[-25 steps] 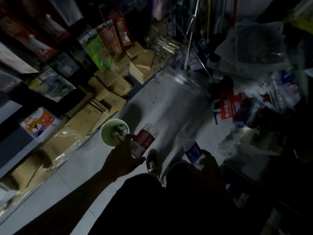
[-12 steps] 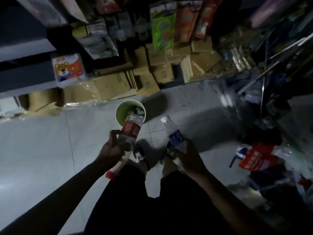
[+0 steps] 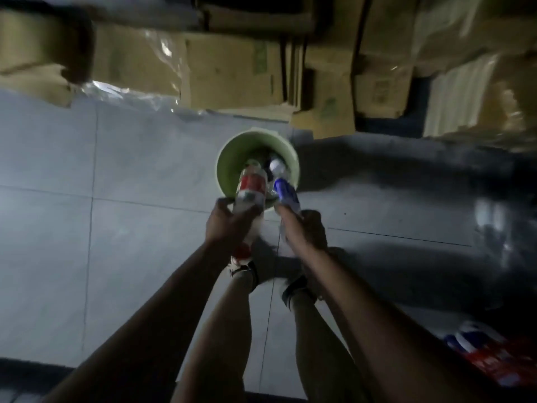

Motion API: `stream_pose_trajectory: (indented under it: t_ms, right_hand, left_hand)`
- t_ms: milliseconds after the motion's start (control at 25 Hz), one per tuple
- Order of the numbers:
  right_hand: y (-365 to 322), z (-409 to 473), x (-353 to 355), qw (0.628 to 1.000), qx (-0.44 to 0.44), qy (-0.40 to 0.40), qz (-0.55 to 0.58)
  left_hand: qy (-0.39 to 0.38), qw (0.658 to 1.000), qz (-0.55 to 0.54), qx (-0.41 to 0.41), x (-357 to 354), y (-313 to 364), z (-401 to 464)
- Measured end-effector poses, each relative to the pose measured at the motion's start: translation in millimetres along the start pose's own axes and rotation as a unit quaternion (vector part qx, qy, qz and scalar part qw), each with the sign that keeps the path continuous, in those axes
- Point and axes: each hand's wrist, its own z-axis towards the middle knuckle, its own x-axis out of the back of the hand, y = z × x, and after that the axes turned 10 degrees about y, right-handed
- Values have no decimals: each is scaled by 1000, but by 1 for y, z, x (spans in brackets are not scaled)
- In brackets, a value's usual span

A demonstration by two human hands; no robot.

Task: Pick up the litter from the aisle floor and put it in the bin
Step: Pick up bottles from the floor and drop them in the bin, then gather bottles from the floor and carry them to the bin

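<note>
Plastic, clear and crinkled, makes up both bottles held over the round pale-green bin (image 3: 229, 167), which stands on smooth grey floor tiles (image 3: 130, 175) just in front of the person's shoes. The left hand (image 3: 228, 225) curls its fingers around the red-label bottle (image 3: 251, 189), base end pointing into the bin's mouth and red cap toward the body. The right hand (image 3: 302, 228) grips the blue-label bottle (image 3: 283, 189), white cap end tilted over the rim, beside the other bottle. More clear litter sits inside the bin, too dim to make out. Flat brown cardboard boxes (image 3: 232, 71), some under glossy film, line the far edge of the aisle just beyond the bin. Open tiled floor spreads to the left and right. Both forearms reach forward and down, nearly parallel, hands near each other. A red-and-blue package (image 3: 488, 356) lies on the floor near right.
</note>
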Motion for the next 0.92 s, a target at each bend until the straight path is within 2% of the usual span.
stream_pose_trajectory:
  t_ms: [80, 160, 240, 360, 480, 640, 760, 920]
  right_hand:
    - [-18, 57, -46, 999, -2, 10, 34]
    - [-32, 96, -75, 998, 33, 1, 57]
    - [-41, 106, -82, 996, 82, -11, 24]
    - [-21, 84, -68, 989, 107, -35, -94]
    - [8, 23, -35, 973, 101, -64, -197]
    - [11, -83, 13, 924, 187, -106, -315]
    - [-15, -167, 46, 895, 239, -110, -361]
    - [-63, -263, 73, 849, 326, -94, -406]
  left_hand:
    - [16, 999, -13, -30, -31, -6, 57]
    - [17, 998, -12, -62, -49, -5, 93]
    - [17, 996, 14, -85, -52, -7, 110]
    - [3, 983, 111, -147, -22, -27, 87]
    - [-63, 964, 196, -166, 21, -50, 40]
    - [-108, 935, 282, -188, 93, -42, -43]
    - [-114, 920, 312, -206, 155, -15, -99]
    - [-76, 910, 314, -260, 238, 21, -168]
